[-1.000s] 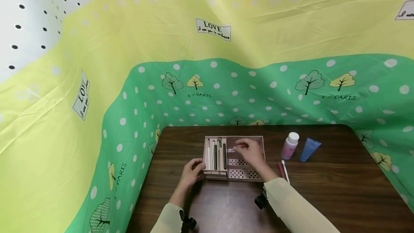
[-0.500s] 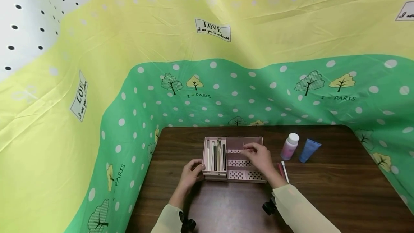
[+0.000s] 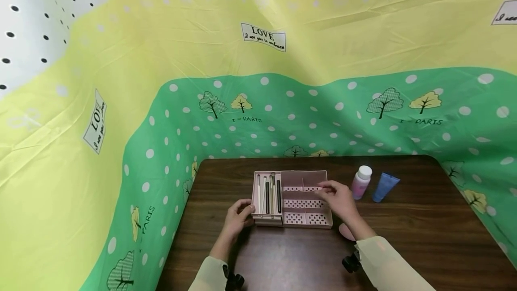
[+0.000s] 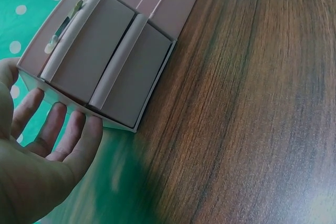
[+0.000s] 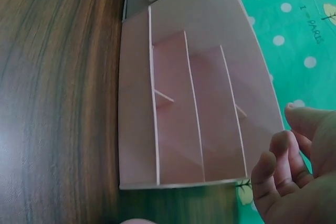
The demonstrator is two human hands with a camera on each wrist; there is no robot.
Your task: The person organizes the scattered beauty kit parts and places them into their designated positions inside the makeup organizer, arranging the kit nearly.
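Note:
A pink desktop organizer (image 3: 291, 180) stands on the table, its left compartment filled with several makeup brushes (image 3: 267, 196). Its right side has bare divided sections. My left hand (image 3: 237, 218) holds the organizer's left end, thumb at the upper edge and fingertips against the side wall. Two drawer fronts (image 4: 95, 51) face the left wrist camera. Beside the organizer's right end is my right hand (image 3: 339, 199), its fingers loosely bent with nothing in them. In the right wrist view this hand (image 5: 294, 177) is close to the end wall.
Right of the organizer stand a white-capped pink bottle (image 3: 360, 183) and a blue tube (image 3: 385, 187). A pink rounded thing (image 3: 345, 231) lies partly under my right forearm. A patterned curtain (image 3: 226, 116) surrounds the dark wooden table (image 3: 416, 228).
My right hand has moved right, from over the organizer's middle to its right end. The red and white sticks on the table are now hidden by it; the left hand stays put.

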